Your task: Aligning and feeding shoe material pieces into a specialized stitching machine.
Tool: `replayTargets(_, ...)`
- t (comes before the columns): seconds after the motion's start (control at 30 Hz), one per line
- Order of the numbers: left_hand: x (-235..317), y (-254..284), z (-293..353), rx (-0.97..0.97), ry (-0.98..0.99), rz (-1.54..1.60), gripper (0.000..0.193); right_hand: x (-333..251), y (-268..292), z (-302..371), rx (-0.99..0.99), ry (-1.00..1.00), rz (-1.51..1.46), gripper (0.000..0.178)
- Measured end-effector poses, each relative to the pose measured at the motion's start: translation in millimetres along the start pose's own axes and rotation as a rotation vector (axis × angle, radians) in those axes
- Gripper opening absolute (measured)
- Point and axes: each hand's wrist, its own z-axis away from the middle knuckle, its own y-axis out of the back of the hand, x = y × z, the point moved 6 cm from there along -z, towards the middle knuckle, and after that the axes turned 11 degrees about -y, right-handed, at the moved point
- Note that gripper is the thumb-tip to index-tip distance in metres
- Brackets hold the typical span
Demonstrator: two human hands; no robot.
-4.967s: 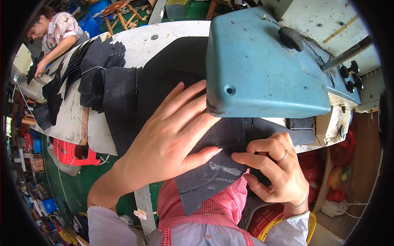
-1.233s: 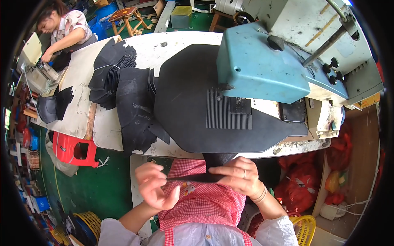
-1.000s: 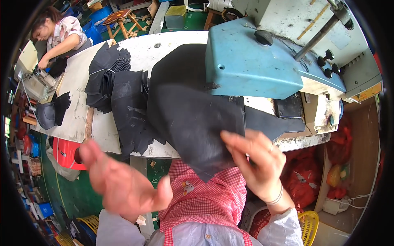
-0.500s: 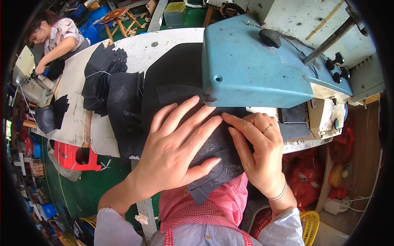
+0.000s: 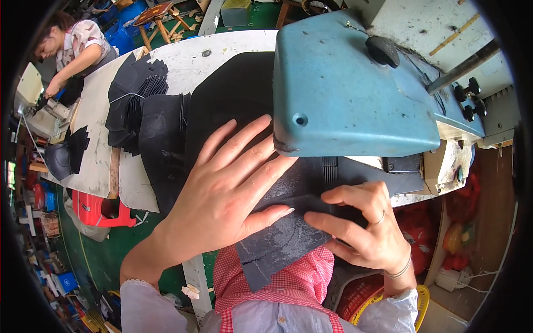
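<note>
A dark, leather-like black piece with pale scuffs lies beneath my hands, its pointed near end hanging over my checked apron. My left hand rests flat on the black material with fingers spread, its fingertips beside the lower corner of a blue machine housing. At the right edge of the piece is my right hand, fingers bent and apart, index and middle fingertips over the material. Its thumb is partly hidden near the edge. Below the housing, part of the black material runs out of sight.
Stacked black cut pieces, one bundle tied, lie left on the white table. Another person works at a machine far left. A red stool stands below the table, and a yellow basket sits at lower right.
My right hand has moved down and right, away from the left fingertips, and its fingers have spread. The black piece's near end has shifted slightly toward me and left.
</note>
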Motion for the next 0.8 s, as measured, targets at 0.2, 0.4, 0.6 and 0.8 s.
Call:
replayTargets(0.2, -1.2, 6.6, -9.0, 0.134, -0.059, 0.028, 0.036, 4.4, -0.2, -0.6, 0.19, 0.162, -0.022, 0.034)
replayTargets(0.4, -19.6, 4.2, -17.4, 0.202, -0.094, 0.13, 0.035, 7.6, 3.1, -10.7, 0.239, 0.16, 0.012, 0.033)
replayTargets(0.6, -36.2, 2.7, -21.5, 0.191, -0.069, 0.101, 0.027, 12.0, 4.6, -22.5, 0.252, 0.093, -0.001, 0.032)
replayTargets(0.8, -48.9, 5.7, -17.6, 0.202, -0.074, 0.106, 0.023, 10.4, 4.3, -34.4, 0.253, 0.09, 0.046, 0.029)
